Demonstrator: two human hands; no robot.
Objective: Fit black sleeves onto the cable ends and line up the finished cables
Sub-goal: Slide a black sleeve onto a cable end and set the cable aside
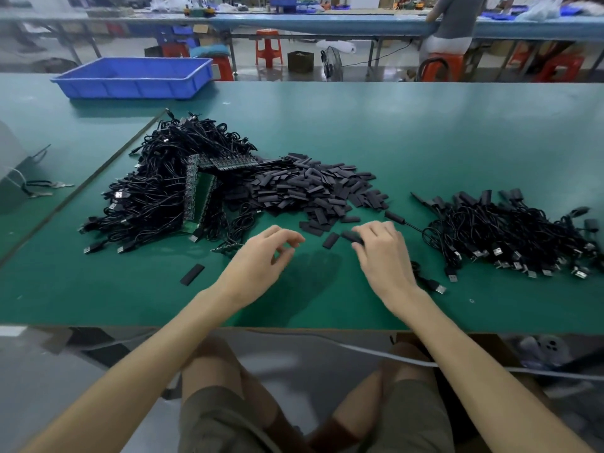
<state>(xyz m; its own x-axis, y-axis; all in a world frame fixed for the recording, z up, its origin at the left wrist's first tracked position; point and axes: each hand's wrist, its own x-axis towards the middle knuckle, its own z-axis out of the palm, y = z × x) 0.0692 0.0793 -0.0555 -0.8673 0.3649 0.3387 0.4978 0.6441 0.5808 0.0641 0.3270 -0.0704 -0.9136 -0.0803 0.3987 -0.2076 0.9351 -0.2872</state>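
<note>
A tangled pile of black cables (163,191) with green circuit boards (199,194) lies at the left of the green table. In the middle sits a heap of flat black sleeves (313,188). Finished cables with sleeved ends (510,230) lie in a row at the right. My right hand (382,253) holds a black sleeved cable end (352,237) in its fingertips; the cable's USB plug (439,288) trails behind the wrist. My left hand (264,253) hovers with loosely curled fingers, holding nothing. One loose sleeve (330,240) lies between my hands, another sleeve (192,274) at the left.
A blue plastic bin (137,76) stands at the table's far left. Keys on a cord (42,188) lie at the left edge. The table's near edge (294,328) runs just above my knees. A person sits at another bench behind, among red stools.
</note>
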